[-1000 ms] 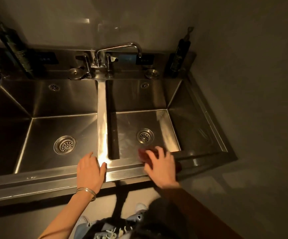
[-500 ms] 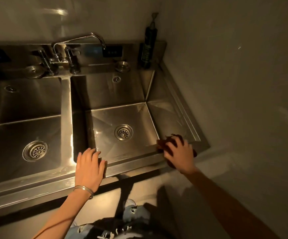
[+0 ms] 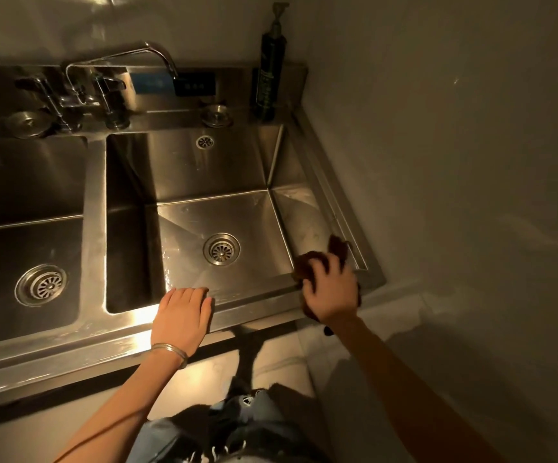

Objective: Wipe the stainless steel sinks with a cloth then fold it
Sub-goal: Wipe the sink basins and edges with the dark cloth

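Resting flat on the stainless steel front rim (image 3: 257, 302), left hand (image 3: 184, 315) with straight fingers, right hand (image 3: 332, 292) nearby, grip curled round a crumpled dark brown cloth (image 3: 305, 268) at the right stainless steel basin's (image 3: 237, 212) front right corner, round drain (image 3: 221, 249) mid-floor, plain wall (image 3: 454, 162) close alongside, dark pump bottle (image 3: 267, 85) upright at the far corner.

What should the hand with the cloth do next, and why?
Probably slide the cloth back along the right rim toward the soap bottle. The right hand holds the cloth at the front right corner, where that rim begins. The left hand only rests flat on the front rim.
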`<move>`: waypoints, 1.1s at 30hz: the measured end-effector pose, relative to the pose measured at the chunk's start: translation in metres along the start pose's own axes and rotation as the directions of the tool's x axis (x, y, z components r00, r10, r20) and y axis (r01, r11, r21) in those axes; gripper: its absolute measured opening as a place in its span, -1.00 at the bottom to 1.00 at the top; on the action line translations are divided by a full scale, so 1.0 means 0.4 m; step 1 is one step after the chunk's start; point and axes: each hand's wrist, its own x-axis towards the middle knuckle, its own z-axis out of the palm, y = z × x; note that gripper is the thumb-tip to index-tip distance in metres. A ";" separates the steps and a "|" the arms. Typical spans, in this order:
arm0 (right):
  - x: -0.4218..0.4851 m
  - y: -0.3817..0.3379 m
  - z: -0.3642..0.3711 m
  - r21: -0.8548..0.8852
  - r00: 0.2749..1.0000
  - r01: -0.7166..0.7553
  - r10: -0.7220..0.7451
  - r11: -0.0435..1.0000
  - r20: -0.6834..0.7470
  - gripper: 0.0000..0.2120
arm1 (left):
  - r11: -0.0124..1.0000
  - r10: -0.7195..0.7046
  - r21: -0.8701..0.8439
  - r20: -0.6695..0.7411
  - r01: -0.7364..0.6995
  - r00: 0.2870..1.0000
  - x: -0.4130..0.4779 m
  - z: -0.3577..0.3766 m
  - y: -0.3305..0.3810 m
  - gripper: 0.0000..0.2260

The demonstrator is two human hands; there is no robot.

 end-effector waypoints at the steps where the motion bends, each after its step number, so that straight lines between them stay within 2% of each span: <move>1: -0.013 -0.040 0.004 -0.004 0.999 0.042 -0.042 0.999 -0.007 -0.63 | 1.000 -0.002 -0.005 -0.001 0.002 1.000 0.000 -0.002 0.001 -0.77; 4: -0.051 -0.144 0.012 0.014 0.980 0.199 -0.199 0.980 -0.016 -0.73 | 1.000 -0.005 -0.010 0.014 0.005 1.000 0.004 -0.005 0.000 -0.77; 7: -0.061 -0.141 0.004 0.049 0.947 0.304 -0.307 0.951 0.098 -0.71 | 1.000 -0.007 -0.006 0.025 0.007 1.000 0.005 -0.005 -0.005 -0.74; 9: -0.052 -0.081 -0.007 0.024 0.965 0.234 -0.235 0.972 0.118 -0.69 | 1.000 -0.003 -0.002 0.025 0.004 1.000 0.005 -0.006 -0.007 -0.73; 11: -0.034 0.001 -0.014 0.017 0.991 0.069 -0.070 0.997 0.112 -0.70 | 1.000 0.001 -0.001 0.036 -0.001 0.999 0.004 -0.010 -0.007 -0.72; 14: -0.019 0.092 -0.034 -0.013 0.988 -0.133 0.133 0.991 0.072 -0.70 | 1.000 0.016 0.009 0.054 -0.017 0.998 0.001 -0.015 -0.011 -0.69; 16: -0.028 0.086 -0.040 -0.020 0.979 -0.197 0.198 0.980 0.058 -0.70 | 1.000 0.022 0.010 0.059 -0.022 0.998 0.000 -0.015 -0.012 -0.68; 21: -0.059 0.035 -0.027 0.025 0.989 -0.076 0.072 0.997 0.132 -0.70 | 0.999 0.039 -0.002 0.055 -0.039 0.998 0.001 -0.012 -0.015 -0.69; 26: 0.014 0.142 -0.039 -0.012 0.967 -0.201 0.201 0.979 0.159 -0.70 | 0.999 0.035 -0.011 0.083 -0.034 0.996 0.003 -0.010 -0.020 -0.67; 28: 0.034 0.172 -0.028 -0.061 0.965 -0.192 0.200 0.979 0.171 -0.68 | 1.000 0.023 -0.015 0.085 -0.022 0.996 0.002 -0.007 -0.015 -0.67; 33: 0.103 0.170 -0.017 0.079 0.958 -0.233 0.215 0.969 0.187 -0.61 | 1.000 -0.024 -0.004 0.104 0.025 0.994 0.017 0.002 0.005 -0.66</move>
